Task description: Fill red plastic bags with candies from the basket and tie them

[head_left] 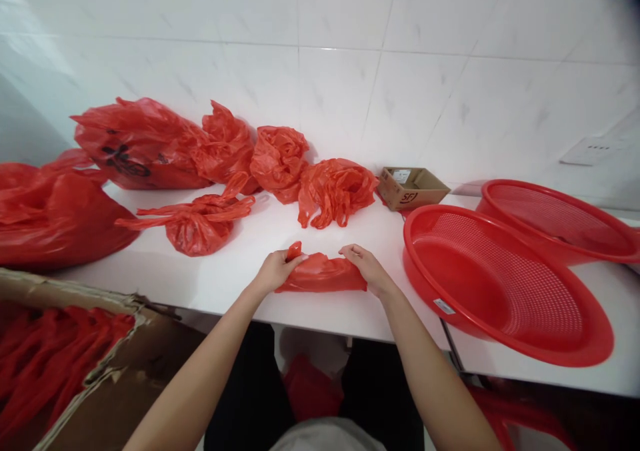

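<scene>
A flattened red plastic bag (323,274) lies near the front edge of the white table (350,231). My left hand (274,271) is closed on the bag's left end, where a corner of plastic sticks up. My right hand (364,264) is closed on its right end. Both hands rest on the table with the bag stretched between them.
Several filled and knotted red bags (200,224) sit along the wall, a large one (50,214) at far left. A small cardboard box (413,187) stands behind two red mesh baskets (500,284) on the right. A carton of red bags (60,351) stands at lower left.
</scene>
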A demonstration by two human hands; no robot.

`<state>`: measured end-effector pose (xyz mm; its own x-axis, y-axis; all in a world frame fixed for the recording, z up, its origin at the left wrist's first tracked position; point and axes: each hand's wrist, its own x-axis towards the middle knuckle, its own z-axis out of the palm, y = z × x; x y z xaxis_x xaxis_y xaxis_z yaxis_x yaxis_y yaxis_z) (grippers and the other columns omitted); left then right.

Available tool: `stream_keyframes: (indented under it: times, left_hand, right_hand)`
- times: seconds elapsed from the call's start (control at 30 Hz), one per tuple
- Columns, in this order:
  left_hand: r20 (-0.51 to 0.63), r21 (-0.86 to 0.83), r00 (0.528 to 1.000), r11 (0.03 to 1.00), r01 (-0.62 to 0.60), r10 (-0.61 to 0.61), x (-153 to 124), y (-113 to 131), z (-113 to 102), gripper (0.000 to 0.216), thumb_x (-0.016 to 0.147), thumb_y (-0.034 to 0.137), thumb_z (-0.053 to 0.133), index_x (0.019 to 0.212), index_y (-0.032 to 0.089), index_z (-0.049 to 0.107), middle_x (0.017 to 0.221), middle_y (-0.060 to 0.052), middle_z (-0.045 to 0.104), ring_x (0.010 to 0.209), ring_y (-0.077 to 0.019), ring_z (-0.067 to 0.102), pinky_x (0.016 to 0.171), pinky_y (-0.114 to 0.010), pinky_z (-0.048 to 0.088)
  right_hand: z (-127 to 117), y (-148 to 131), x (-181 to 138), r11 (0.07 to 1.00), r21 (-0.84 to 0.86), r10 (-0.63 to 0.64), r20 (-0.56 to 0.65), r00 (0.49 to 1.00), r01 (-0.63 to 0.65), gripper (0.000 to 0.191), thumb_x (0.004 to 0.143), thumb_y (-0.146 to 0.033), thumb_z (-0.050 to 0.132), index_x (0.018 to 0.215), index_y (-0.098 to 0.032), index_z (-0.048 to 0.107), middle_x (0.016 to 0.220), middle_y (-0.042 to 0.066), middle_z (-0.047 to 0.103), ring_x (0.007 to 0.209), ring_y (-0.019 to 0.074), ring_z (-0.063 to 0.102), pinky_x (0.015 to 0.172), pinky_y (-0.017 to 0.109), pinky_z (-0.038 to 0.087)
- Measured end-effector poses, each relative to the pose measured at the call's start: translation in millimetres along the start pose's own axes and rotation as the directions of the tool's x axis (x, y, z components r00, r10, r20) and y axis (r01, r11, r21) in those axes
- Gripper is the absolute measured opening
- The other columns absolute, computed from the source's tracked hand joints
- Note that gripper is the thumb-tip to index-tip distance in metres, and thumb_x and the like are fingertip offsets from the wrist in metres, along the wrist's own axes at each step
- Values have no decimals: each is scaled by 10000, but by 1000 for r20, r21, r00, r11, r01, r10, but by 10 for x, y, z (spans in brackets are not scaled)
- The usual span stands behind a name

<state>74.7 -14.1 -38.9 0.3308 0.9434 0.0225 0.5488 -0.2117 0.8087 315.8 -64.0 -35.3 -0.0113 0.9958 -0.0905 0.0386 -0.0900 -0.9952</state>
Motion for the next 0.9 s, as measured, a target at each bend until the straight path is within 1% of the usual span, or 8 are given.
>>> stream_keyframes:
  times: [0.1, 0.2, 0.3, 0.4, 0.53, 0.63, 0.77, 0.9]
  left_hand:
    - [118, -75, 991, 996, -51, 60, -24, -28, -26, 326, 768, 492, 609, 728, 171, 654, 682, -13, 641, 673, -193, 600, 607, -271, 449]
    - [144, -103, 985, 991, -82, 96, -50, -30, -50, 287, 767, 461, 623, 714, 180, 595, 676, 11, 592, 661, -162, 554, 636, -266, 445]
    - [150, -94, 984, 992, -82, 95, -64, -9, -62, 323, 808, 469, 569, 654, 190, 516, 606, 37, 504, 588, -131, 481, 581, -253, 407]
    - [152, -52, 985, 996, -70, 77, -68, 9, -76, 305, 799, 425, 569, 623, 194, 478, 565, 51, 452, 543, -115, 438, 529, -238, 361]
    - [128, 37, 991, 999, -30, 25, -61, 3, -93, 287, 781, 447, 589, 660, 191, 543, 580, 37, 511, 554, -134, 493, 518, -242, 370]
    - [79, 150, 996, 989, 16, -28, -49, 19, -67, 398, 794, 564, 567, 658, 190, 568, 584, 9, 550, 559, -166, 539, 511, -265, 386]
    - [-36, 334, 999, 942, 40, -30, -17, 112, 11, 398, 868, 561, 489, 808, 188, 612, 826, -73, 662, 768, -227, 634, 668, -314, 456]
    - [-103, 489, 991, 864, 122, -82, 91, 198, 110, 336, 901, 475, 475, 902, 183, 640, 919, -135, 695, 898, -296, 661, 738, -370, 472]
  right_hand:
    - [-30, 48, -2, 996, -86, -9, 37, 999, 13, 345, 751, -462, 667, 950, -191, 591, 707, -23, 617, 620, 130, 561, 593, 245, 412]
    - [-45, 102, -2, 986, -158, -21, 155, 988, 46, 272, 745, -317, 640, 977, -176, 635, 837, 30, 692, 728, 166, 626, 643, 269, 454]
    - [-75, 81, -13, 956, -276, -42, 195, 980, 96, 226, 733, -197, 564, 920, -181, 690, 965, 52, 715, 842, 186, 649, 727, 292, 472]
    - [-127, -33, -71, 847, -501, -88, 195, 977, 176, 232, 727, -142, 519, 850, -205, 705, 909, 34, 719, 806, 181, 633, 711, 283, 446]
    - [-192, -225, -190, 595, -776, -116, 175, 978, 209, 178, 763, -137, 473, 631, -192, 578, 618, -3, 604, 584, 133, 506, 585, 255, 328]
    - [-187, -302, -217, 575, -786, -139, 182, 974, 228, 201, 835, -219, 486, 638, -191, 516, 628, -11, 575, 590, 123, 480, 580, 247, 303]
    - [-78, -261, -106, 549, -824, -140, 76, 987, 141, 274, 922, -394, 465, 749, -198, 549, 781, 18, 614, 697, 141, 538, 621, 248, 324]
    - [88, -113, 100, 463, -885, -146, -130, 981, -48, 286, 986, -378, 367, 934, -201, 586, 961, 71, 651, 824, 167, 597, 651, 258, 332]
